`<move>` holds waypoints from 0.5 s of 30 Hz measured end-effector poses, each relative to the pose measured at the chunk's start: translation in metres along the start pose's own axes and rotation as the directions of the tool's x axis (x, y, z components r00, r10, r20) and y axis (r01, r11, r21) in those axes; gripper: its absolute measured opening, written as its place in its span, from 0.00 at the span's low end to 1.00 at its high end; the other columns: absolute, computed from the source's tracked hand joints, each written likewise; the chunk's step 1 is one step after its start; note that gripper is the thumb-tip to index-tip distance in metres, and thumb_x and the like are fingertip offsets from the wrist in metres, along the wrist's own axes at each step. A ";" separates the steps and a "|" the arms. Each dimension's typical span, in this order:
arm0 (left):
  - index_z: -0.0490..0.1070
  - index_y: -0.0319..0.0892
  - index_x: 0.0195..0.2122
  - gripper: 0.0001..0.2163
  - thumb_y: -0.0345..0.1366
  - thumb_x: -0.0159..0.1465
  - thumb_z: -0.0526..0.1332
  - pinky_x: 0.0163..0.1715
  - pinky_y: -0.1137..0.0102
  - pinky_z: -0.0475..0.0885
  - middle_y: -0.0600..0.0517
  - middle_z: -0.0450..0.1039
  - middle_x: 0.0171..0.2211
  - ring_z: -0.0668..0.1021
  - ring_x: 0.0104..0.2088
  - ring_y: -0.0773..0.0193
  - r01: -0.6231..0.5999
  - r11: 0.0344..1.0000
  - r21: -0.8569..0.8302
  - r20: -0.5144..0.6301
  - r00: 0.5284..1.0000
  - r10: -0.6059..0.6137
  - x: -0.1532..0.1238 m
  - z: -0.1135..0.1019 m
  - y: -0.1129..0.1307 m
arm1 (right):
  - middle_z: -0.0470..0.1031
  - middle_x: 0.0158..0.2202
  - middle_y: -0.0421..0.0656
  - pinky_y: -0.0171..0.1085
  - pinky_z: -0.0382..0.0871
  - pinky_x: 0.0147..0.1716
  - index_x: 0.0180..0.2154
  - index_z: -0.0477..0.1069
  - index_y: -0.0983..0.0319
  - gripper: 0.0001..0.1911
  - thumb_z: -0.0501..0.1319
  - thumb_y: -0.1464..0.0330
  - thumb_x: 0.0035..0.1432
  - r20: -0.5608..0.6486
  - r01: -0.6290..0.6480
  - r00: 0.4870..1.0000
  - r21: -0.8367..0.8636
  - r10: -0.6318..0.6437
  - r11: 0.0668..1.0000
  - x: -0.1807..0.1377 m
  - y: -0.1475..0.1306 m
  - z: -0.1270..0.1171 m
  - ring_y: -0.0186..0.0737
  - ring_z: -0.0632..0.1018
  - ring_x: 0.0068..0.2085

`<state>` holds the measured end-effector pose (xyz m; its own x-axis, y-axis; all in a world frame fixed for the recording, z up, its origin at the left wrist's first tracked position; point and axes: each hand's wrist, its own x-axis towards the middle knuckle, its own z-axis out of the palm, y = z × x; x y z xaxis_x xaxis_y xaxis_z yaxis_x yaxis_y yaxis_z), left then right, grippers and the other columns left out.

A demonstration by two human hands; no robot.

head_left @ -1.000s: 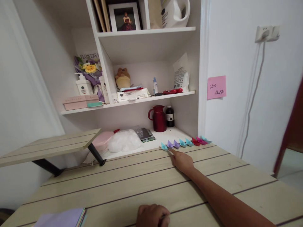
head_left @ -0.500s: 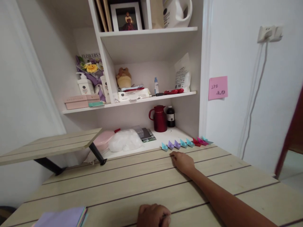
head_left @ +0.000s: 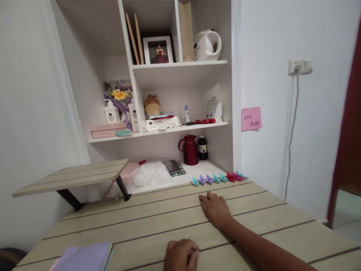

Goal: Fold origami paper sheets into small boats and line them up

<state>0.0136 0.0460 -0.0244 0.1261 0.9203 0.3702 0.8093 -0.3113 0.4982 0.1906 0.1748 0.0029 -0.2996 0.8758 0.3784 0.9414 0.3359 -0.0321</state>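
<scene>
A row of several small folded-paper boats (head_left: 216, 178) in light blue, purple, red and magenta stands along the far edge of the table. Just in front of this row, my right hand (head_left: 216, 210) lies palm down on the wood, its fingers apart and holding nothing. Close to the near edge, my left hand (head_left: 182, 256) rests with curled fingers; no object shows in it. A stack of coloured paper sheets (head_left: 84, 258), purple on top, lies at the lower left.
On the left of the slatted table (head_left: 146, 226) stands a small raised shelf (head_left: 76, 177) on black legs. Behind are a clear plastic bag (head_left: 152, 174), a red jug (head_left: 190, 150) and a dark bottle (head_left: 202, 148). A pink note (head_left: 251, 119) is on the wall.
My right hand has drawn back a little from the row of paper boats, and its fingers have spread. The camera view has tilted up. My left hand stays curled near the front edge.
</scene>
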 end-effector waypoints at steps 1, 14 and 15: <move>0.77 0.46 0.30 0.09 0.27 0.56 0.57 0.37 0.68 0.66 0.55 0.75 0.23 0.75 0.27 0.63 0.003 1.000 -0.010 0.003 1.000 -0.003 0.001 -0.001 0.001 | 0.72 0.46 0.51 0.47 0.58 0.44 0.48 0.71 0.57 0.16 0.47 0.66 0.67 -0.013 0.007 1.000 -0.005 -0.007 1.000 -0.005 -0.004 -0.002 0.51 0.74 0.45; 0.73 0.44 0.30 0.06 0.29 0.57 0.58 0.40 0.69 0.67 0.54 0.74 0.30 0.74 0.33 0.64 0.098 0.989 -0.108 -0.023 0.995 -0.101 -0.024 -0.023 0.027 | 0.72 0.42 0.46 0.42 0.59 0.42 0.50 0.69 0.54 0.15 0.51 0.70 0.65 -0.101 0.328 0.943 0.134 -0.316 0.935 -0.090 -0.061 -0.026 0.45 0.74 0.42; 0.73 0.44 0.29 0.05 0.28 0.56 0.58 0.40 0.69 0.67 0.54 0.73 0.30 0.74 0.33 0.64 0.106 0.989 -0.102 -0.001 0.994 -0.106 -0.026 -0.025 0.028 | 0.72 0.41 0.46 0.42 0.59 0.42 0.50 0.69 0.54 0.15 0.52 0.70 0.65 -0.098 0.356 0.934 0.158 -0.344 0.921 -0.096 -0.063 -0.030 0.45 0.74 0.42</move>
<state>0.0188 0.0076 -0.0006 0.0387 0.9479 0.3163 0.7551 -0.2351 0.6120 0.1642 0.0594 -0.0035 -0.5883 0.6683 0.4552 0.7359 0.6759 -0.0411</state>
